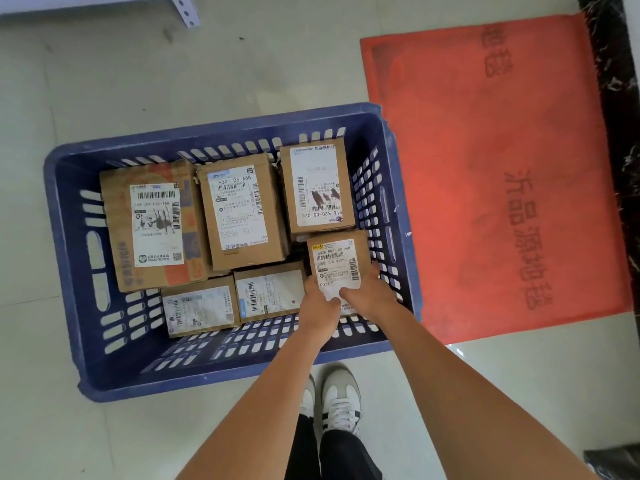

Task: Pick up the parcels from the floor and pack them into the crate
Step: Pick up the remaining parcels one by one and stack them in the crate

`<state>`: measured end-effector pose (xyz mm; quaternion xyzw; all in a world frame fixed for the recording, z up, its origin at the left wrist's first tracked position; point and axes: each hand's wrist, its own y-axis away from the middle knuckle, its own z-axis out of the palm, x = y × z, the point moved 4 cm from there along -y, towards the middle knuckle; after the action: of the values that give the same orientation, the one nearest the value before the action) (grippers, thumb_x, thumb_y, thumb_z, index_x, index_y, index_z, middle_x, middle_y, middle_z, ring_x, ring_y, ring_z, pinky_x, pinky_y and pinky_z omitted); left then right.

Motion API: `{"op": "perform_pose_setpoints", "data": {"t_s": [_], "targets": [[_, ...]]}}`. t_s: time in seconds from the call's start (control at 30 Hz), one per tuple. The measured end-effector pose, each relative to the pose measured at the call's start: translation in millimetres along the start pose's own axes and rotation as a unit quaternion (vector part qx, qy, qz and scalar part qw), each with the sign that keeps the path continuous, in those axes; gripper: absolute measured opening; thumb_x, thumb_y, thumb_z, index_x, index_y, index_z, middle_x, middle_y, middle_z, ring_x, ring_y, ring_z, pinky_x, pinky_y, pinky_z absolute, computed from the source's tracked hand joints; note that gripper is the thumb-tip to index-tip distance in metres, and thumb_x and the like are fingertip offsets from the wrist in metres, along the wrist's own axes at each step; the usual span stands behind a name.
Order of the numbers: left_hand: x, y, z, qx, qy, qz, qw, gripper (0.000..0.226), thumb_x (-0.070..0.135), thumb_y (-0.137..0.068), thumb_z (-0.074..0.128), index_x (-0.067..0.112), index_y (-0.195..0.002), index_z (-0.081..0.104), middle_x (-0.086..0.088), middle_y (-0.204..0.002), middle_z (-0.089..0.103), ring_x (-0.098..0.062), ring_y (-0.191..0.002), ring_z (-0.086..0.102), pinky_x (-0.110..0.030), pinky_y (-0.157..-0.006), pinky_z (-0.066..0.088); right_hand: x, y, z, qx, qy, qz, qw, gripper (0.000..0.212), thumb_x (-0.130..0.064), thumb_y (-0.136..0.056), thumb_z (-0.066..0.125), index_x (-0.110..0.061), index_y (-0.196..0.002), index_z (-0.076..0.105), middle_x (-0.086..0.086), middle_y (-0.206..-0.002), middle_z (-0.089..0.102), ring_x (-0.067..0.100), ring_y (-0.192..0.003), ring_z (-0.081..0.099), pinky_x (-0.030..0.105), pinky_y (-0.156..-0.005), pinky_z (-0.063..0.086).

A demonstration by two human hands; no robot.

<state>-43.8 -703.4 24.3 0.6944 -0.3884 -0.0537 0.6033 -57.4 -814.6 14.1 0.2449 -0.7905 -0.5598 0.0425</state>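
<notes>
Both my hands grip a small parcel (336,261) at the near right corner of the blue crate (221,372), left hand (318,308) and right hand (367,293) clasping its near end, its long axis running away from me, label up.

A red mat (485,174) lies on pale floor tiles (173,81) — white shelf frame (183,8) at top left.
</notes>
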Motion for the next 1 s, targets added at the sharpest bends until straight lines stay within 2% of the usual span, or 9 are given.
{"op": "perform_pose_setpoints", "data": {"t_s": [0.2, 0.27, 0.33, 0.47, 0.63, 0.73, 0.8, 0.9, 1.0], "targets": [[-11, -23, 8, 0.001, 0.000, -0.013, 1.000, 0.050, 0.012, -0.092, 0.046, 0.016, -0.138, 0.027, -0.006, -0.133, 0.056, -0.013, -0.085, 0.054, -0.008, -0.047, 0.035, 4, -28, 15, -0.023, 0.007, -0.002, 1.000, 0.081, -0.027, -0.085, 0.056, -0.006, -0.146, 0.006, 0.011, -0.131, 0.054, 0.029, -0.114, 0.055, 0.028, -0.082, 0.043], [-14, -29, 10, 0.013, -0.015, -0.014, 1.000, 0.051, 0.014, -0.092, 0.047, 0.014, -0.139, 0.027, -0.010, -0.135, 0.052, -0.021, -0.102, 0.058, -0.013, -0.064, 0.045, 7, -37, 21, -0.029, 0.022, -0.002, 0.999, 0.083, -0.028, -0.086, 0.054, -0.004, -0.146, 0.003, 0.011, -0.133, 0.053, 0.029, -0.114, 0.056, 0.027, -0.080, 0.043], [-13, -33, 15, 0.014, -0.063, -0.021, 0.998, 0.058, 0.017, -0.092, 0.048, 0.010, -0.143, 0.021, -0.016, -0.136, 0.042, -0.031, -0.114, 0.054, -0.028, -0.080, 0.046, 9, -46, 22, -0.022, 0.035, -0.003, 0.999, 0.089, -0.028, -0.086, 0.053, -0.003, -0.148, -0.005, 0.012, -0.139, 0.048, 0.029, -0.118, 0.053, 0.028, -0.085, 0.043], [-14, -41, 19, 0.017, -0.153, -0.048, 0.987, 0.070, 0.024, -0.092, 0.047, 0.004, -0.147, 0.008, -0.018, -0.139, 0.026, -0.035, -0.124, 0.039, -0.035, -0.095, 0.041, 8, -55, 24, -0.028, 0.034, -0.010, 0.999, 0.087, -0.029, -0.086, 0.054, -0.006, -0.149, -0.001, 0.013, -0.145, 0.040, 0.029, -0.123, 0.050, 0.031, -0.097, 0.043], [-15, -44, 19, 0.028, -0.181, -0.048, 0.982, 0.072, 0.017, -0.090, 0.048, -0.002, -0.145, 0.006, -0.020, -0.141, 0.024, -0.034, -0.129, 0.031, -0.035, -0.107, 0.033, 7, -58, 30, -0.038, 0.056, -0.038, 0.997, 0.079, -0.031, -0.088, 0.051, -0.008, -0.150, 0.008, 0.012, -0.149, 0.032, 0.028, -0.121, 0.050, 0.027, -0.092, 0.042], [-16, -40, 18, 0.045, -0.140, -0.036, 0.988, 0.067, 0.014, -0.090, 0.049, 0.002, -0.145, 0.012, -0.021, -0.137, 0.031, -0.036, -0.124, 0.039, -0.037, -0.101, 0.040, 7, -55, 29, -0.038, 0.041, -0.033, 0.998, 0.082, -0.030, -0.088, 0.051, -0.007, -0.150, 0.003, 0.014, -0.152, 0.028, 0.029, -0.121, 0.050, 0.029, -0.093, 0.042], [-14, -37, 15, 0.058, -0.104, -0.030, 0.992, 0.056, 0.011, -0.090, 0.048, 0.006, -0.140, 0.024, -0.021, -0.131, 0.038, -0.037, -0.115, 0.048, -0.037, -0.090, 0.046, 8, -50, 27, -0.038, 0.036, -0.030, 0.998, 0.081, -0.031, -0.088, 0.051, -0.008, -0.150, 0.005, 0.014, -0.150, 0.031, 0.030, -0.122, 0.050, 0.032, -0.097, 0.043], [-7, -30, 6, 0.076, -0.076, -0.025, 0.994, 0.050, 0.007, -0.089, 0.045, 0.004, -0.137, 0.031, -0.020, -0.128, 0.042, -0.036, -0.110, 0.052, -0.030, -0.073, 0.041, 6, -35, 22, -0.016, 0.014, -0.014, 1.000, 0.083, -0.024, -0.088, 0.053, -0.004, -0.149, 0.000, 0.014, -0.142, 0.043, 0.031, -0.119, 0.052, 0.029, -0.089, 0.043], [7, -25, -6, 0.095, -0.043, -0.005, 0.994, 0.044, 0.004, -0.088, 0.044, 0.004, -0.132, 0.039, -0.019, -0.125, 0.050, -0.033, -0.106, 0.055, -0.032, -0.074, 0.044, -5, -21, 10, 0.039, 0.018, -0.019, 0.999, 0.077, -0.014, -0.086, 0.053, 0.002, -0.145, 0.007, 0.020, -0.132, 0.050, 0.036, -0.117, 0.052, 0.036, -0.090, 0.047]]}}
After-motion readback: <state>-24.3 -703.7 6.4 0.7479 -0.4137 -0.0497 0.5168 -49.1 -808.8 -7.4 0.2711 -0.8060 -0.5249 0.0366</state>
